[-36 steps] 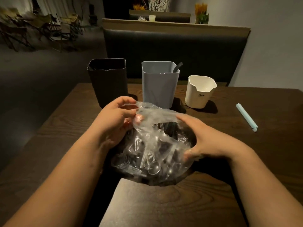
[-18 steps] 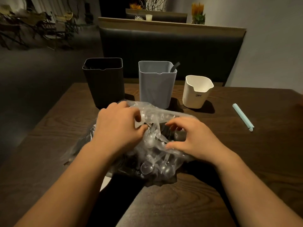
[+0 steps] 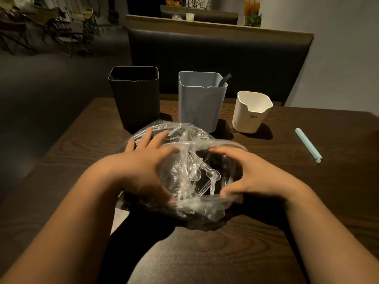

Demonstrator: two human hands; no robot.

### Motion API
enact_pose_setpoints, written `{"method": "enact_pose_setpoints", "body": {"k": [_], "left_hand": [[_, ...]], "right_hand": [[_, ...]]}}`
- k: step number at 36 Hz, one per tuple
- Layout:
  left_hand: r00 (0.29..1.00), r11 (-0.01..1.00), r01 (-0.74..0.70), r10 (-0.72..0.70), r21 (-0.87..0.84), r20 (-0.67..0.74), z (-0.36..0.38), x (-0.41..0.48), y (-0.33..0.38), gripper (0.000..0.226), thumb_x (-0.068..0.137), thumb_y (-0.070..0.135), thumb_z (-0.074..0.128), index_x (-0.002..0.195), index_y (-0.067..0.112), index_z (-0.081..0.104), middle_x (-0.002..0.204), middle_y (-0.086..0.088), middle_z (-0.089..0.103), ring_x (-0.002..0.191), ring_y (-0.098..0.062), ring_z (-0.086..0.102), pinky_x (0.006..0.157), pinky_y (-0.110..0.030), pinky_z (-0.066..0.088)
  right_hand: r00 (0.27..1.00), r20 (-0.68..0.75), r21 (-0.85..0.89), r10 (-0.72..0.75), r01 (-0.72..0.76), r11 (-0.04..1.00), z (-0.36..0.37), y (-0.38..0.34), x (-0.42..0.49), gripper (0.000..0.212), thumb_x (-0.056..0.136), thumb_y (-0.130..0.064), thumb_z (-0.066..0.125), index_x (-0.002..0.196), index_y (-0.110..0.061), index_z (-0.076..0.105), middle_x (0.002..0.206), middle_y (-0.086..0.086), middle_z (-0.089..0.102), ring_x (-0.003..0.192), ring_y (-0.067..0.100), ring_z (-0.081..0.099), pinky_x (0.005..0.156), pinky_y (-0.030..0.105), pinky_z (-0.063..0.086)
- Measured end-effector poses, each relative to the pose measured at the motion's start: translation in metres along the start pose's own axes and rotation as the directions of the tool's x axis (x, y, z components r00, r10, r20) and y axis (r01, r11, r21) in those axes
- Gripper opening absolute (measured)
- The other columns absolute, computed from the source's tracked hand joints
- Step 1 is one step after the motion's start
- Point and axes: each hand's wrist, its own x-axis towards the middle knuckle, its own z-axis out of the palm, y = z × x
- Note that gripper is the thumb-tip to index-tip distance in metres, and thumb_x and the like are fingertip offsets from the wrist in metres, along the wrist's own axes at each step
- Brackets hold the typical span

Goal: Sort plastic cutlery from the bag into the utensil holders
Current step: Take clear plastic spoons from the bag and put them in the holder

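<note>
Between my two hands, at the open mouth of the bag (image 3: 192,203), lies the point of interest. Left hand (image 3: 143,167): fingers spread and straight, pressing the film flat on the bag's left side, thumb at the near rim. Right hand (image 3: 254,175): forefinger and thumb arched in a C round the mouth's right edge, gripping the film. The mouth is stretched wide as a result.

Cutlery (image 3: 203,177), clear spoons and forks, sits heaped inside the bag, directly below the opening. Most pieces run lengthwise from the bag's far side toward me, heads nearest me, though the tangle is not fully legible. I judge the right hand marginally nearer the heap, so the likelier to reach in while the left pins the bag.

Beyond the bag, left to right, stand the black holder (image 3: 135,99), the grey holder (image 3: 202,101) with one dark handle (image 3: 224,78) protruding, and the cream holder (image 3: 251,115). Right of the bag, well apart, lies a pale blue stick (image 3: 307,145).

The bag rests on a dark wood table (image 3: 317,201). Farther beyond it is a padded bench (image 3: 215,54), in dim light.
</note>
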Motion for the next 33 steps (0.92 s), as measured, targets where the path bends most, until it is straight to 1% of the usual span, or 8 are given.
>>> {"method": "enact_pose_setpoints", "body": {"k": [7,14,16,18,20,23,29,33], "left_hand": [[0.937,0.967,-0.132,0.051,-0.217,-0.346,-0.023,-0.013,0.016,0.078,0.049,0.080,0.060,0.121,0.052,0.057,0.162,0.014,0.021,0.152,-0.009,-0.005,0.124,-0.056,0.008],[0.695,0.862,-0.401,0.066,-0.309,-0.716,-0.021,-0.005,0.055,0.019,0.074,0.054,0.072,0.074,0.035,0.066,0.103,0.016,0.061,0.111,-0.009,0.055,0.097,-0.035,0.046],[0.672,0.755,-0.525,0.086,-0.392,-0.736,-0.017,-0.005,0.073,0.012,0.083,0.032,0.076,0.077,0.028,0.066,0.085,0.012,0.064,0.085,-0.003,0.061,0.078,-0.023,0.049],[0.734,0.632,-0.583,0.140,-0.511,-0.664,-0.009,-0.001,0.084,0.009,0.086,0.020,0.075,0.081,0.018,0.068,0.076,0.006,0.067,0.073,-0.007,0.064,0.069,-0.025,0.053],[0.757,0.629,-0.569,0.150,-0.530,-0.636,0.004,0.012,0.080,0.008,0.088,0.019,0.074,0.082,0.019,0.068,0.074,0.005,0.068,0.072,-0.010,0.066,0.069,-0.030,0.056],[0.679,0.709,-0.561,0.098,-0.428,-0.728,0.025,0.033,0.063,0.011,0.090,0.022,0.071,0.082,0.026,0.065,0.073,0.011,0.065,0.071,-0.009,0.063,0.067,-0.029,0.051],[0.550,0.616,-0.668,0.032,-0.417,-0.834,0.041,0.036,0.050,0.012,0.096,0.022,0.059,0.088,0.016,0.066,0.079,0.003,0.065,0.077,-0.018,0.063,0.072,-0.036,0.054],[0.618,0.502,-0.675,-0.017,-0.541,-0.786,0.047,0.037,0.048,0.018,0.098,0.029,0.052,0.101,0.019,0.067,0.092,0.000,0.068,0.091,-0.020,0.066,0.081,-0.040,0.055]], "right_hand": [[0.992,-0.043,-0.193,-0.117,0.106,0.975,0.004,-0.027,0.001,0.084,0.079,-0.028,0.082,0.145,-0.050,0.035,0.148,-0.027,0.030,0.140,-0.006,0.020,0.115,0.018,0.017],[0.991,0.063,-0.233,-0.120,0.132,0.964,0.019,-0.041,0.008,0.071,0.087,-0.023,0.074,0.143,-0.051,0.039,0.156,-0.024,0.025,0.142,-0.004,0.020,0.120,0.025,0.023],[0.992,0.097,-0.180,-0.081,0.098,0.979,0.016,-0.043,0.004,0.047,0.094,-0.021,0.067,0.127,-0.049,0.049,0.141,-0.025,0.039,0.118,-0.024,0.026,0.104,0.001,0.021],[0.999,0.035,-0.160,-0.041,0.046,0.986,0.016,-0.036,0.006,0.037,0.096,-0.017,0.062,0.116,-0.046,0.048,0.122,-0.024,0.043,0.101,-0.020,0.032,0.080,-0.008,0.024],[0.999,-0.050,-0.205,-0.022,0.011,0.979,0.018,-0.033,0.009,0.039,0.093,-0.017,0.066,0.128,-0.031,0.056,0.122,-0.020,0.046,0.113,-0.006,0.040,0.084,-0.002,0.031],[0.985,-0.116,-0.326,-0.131,0.086,0.942,0.021,-0.023,0.013,0.033,0.083,-0.014,0.074,0.116,-0.016,0.071,0.127,-0.003,0.061,0.121,0.014,0.053,0.105,0.029,0.044],[0.948,-0.249,-0.236,-0.198,0.139,0.962,0.004,-0.009,0.002,0.027,0.082,-0.025,0.075,0.108,-0.027,0.076,0.117,-0.012,0.067,0.115,0.005,0.055,0.101,0.020,0.039],[0.900,-0.400,-0.186,-0.174,0.106,0.977,0.000,-0.002,0.001,0.015,0.089,-0.015,0.069,0.103,-0.019,0.068,0.103,-0.009,0.065,0.099,0.006,0.056,0.088,0.026,0.047]]}}
